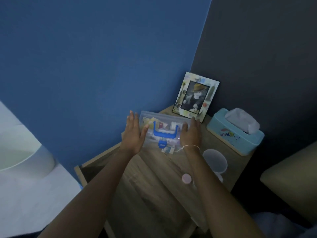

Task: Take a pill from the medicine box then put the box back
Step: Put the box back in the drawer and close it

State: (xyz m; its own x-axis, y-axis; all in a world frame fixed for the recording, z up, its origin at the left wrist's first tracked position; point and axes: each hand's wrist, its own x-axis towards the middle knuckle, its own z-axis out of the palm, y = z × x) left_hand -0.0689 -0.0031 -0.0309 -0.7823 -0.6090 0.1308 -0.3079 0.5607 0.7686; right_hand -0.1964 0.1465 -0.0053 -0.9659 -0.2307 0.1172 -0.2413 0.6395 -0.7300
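Both hands are on it now, right in the middle of the frame. The medicine box (163,133), a clear plastic case with a blue handle (162,132) folded flat on its lid and a blue latch (162,144) at the near edge, sits at the back of the wooden nightstand (154,177), just in front of the picture frame (195,96).

The left hand (133,133) is pressed flat against the box's left end, fingers straight and close together, thumb reaching onto the lid. The right hand (190,134) mirrors it on the right end, fingers extended along the side. So it's a palm-to-palm squeeze, not a curled grip. Whether the box is lifted off the wood or resting on it, I can't tell from here.

It looks light and rigid: thin see-through plastic with packets and strips showing inside. Smooth walls like that could slip between flat palms, and the contents would likely shift and rattle if it tilts. The handle looks like the surer hold for carrying; for opening, that latch is the spot.

Lower right there's a frosted cup (215,160) and a small pink round thing (186,178), with a tissue box (235,134) beyond, so there's little spare room to swing it that way.
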